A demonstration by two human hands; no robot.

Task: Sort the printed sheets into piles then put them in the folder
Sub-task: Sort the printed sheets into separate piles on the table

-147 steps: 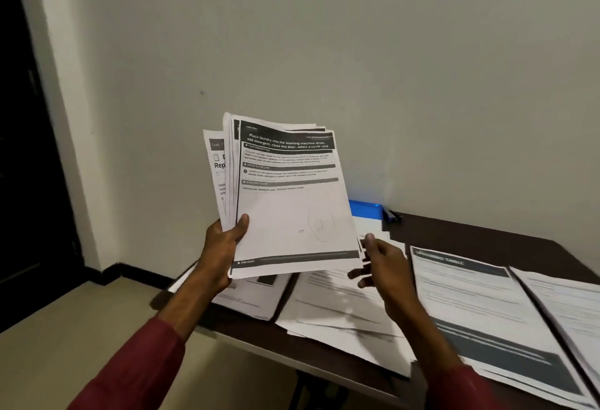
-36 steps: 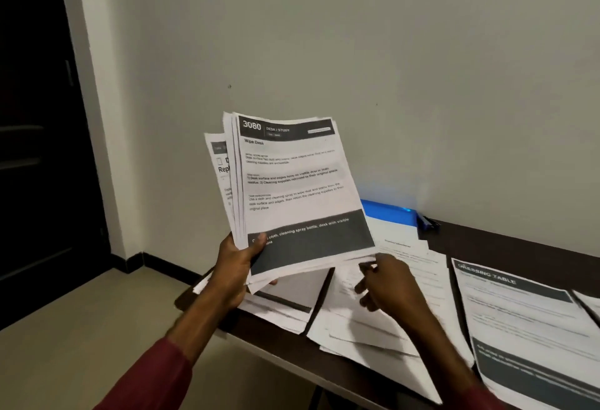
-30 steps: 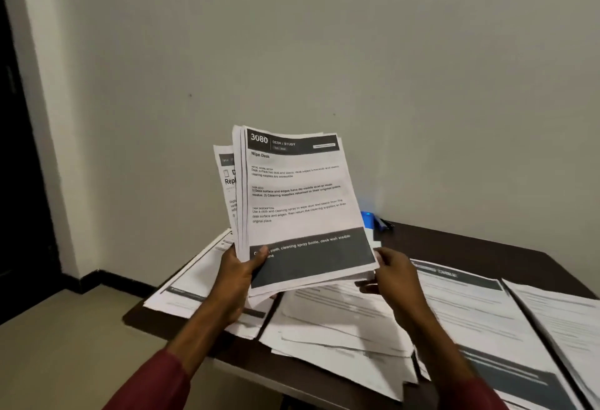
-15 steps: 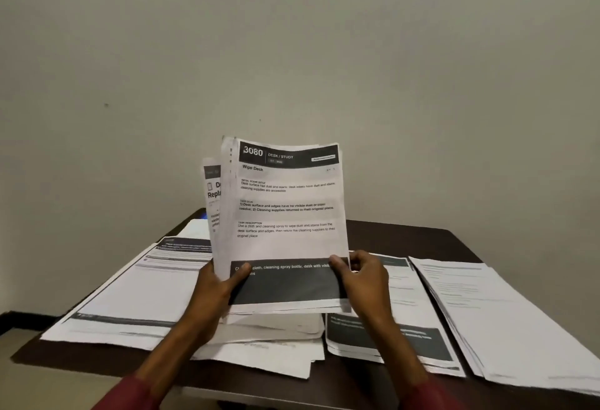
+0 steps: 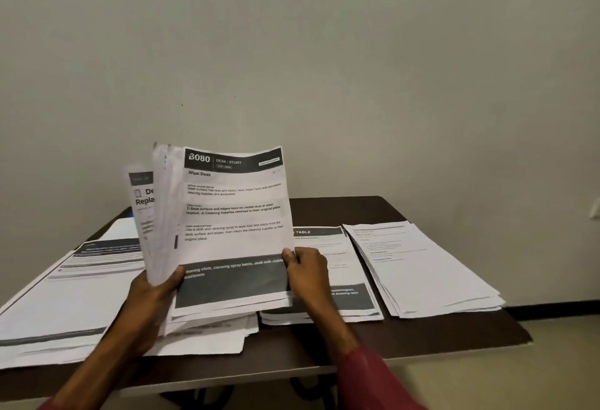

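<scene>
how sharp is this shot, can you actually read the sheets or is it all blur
Head view: dim, even room light. The front sheet reads clearly: "3080", "Wipe Desk". The fanned sheets by the left hand are smeared, and the left pile is blurred and stretched towards the frame edge.

A dark brown table (image 5: 422, 338) stands against a plain pale wall (image 5: 357, 68).

table (image 5: 406, 341): bare strip along front edge | paper piles (image 5: 418, 266) cover rest | wall (image 5: 357, 68) behind
</scene>
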